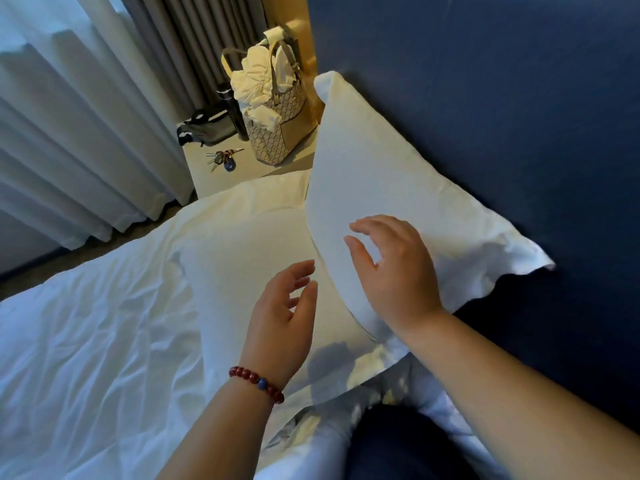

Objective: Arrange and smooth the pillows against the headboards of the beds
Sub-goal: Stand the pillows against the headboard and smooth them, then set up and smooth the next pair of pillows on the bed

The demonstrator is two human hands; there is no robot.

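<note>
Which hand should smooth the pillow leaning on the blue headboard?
Probably the right hand: it is open just over the leaning pillow, while the left hand sits over the flat pillow in front.

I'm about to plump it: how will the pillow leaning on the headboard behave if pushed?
Probably soft and floppy: the pillow bulges and its edge flap hangs limp. Likely light, since it stands propped on edge against the headboard. A push may slump it onto the flat pillow beside it.

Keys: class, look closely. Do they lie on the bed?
No, the keys lie on the nightstand, beside the bag.
</note>
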